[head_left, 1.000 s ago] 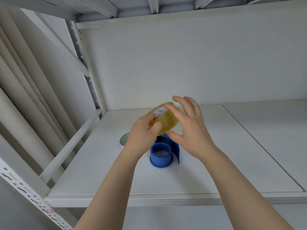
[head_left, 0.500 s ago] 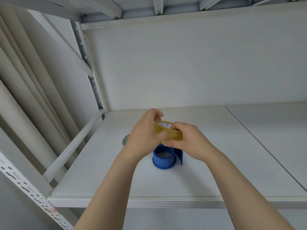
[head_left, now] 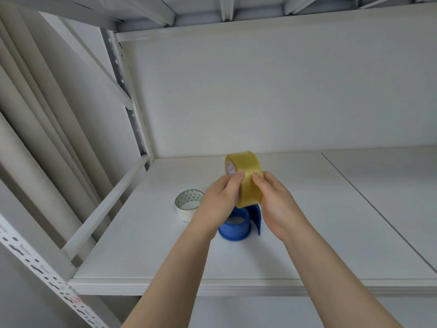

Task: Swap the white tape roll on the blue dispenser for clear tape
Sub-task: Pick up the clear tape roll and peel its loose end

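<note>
A yellowish clear tape roll [head_left: 246,171] stands on edge in the air, just above the blue dispenser [head_left: 236,224]. My left hand [head_left: 220,202] grips its left side and my right hand [head_left: 276,204] grips its right side, thumbs pressed on the outer band. The dispenser sits on the white shelf [head_left: 331,233] with its round hub bare and its curved blue wall to the right. The white tape roll [head_left: 188,204], with a green triangle pattern inside its core, lies flat on the shelf to the left of the dispenser.
A shelf upright with holes [head_left: 125,95] and a slanted side rail [head_left: 104,209] bound the left side. The back wall [head_left: 283,91] stands close behind. A seam [head_left: 369,204] runs across the shelf on the right. The front edge [head_left: 236,286] is near my forearms.
Both hands turned the clear roll from flat and low over the dispenser to upright on edge and lifted it slightly. The white roll is now uncovered at the left.
</note>
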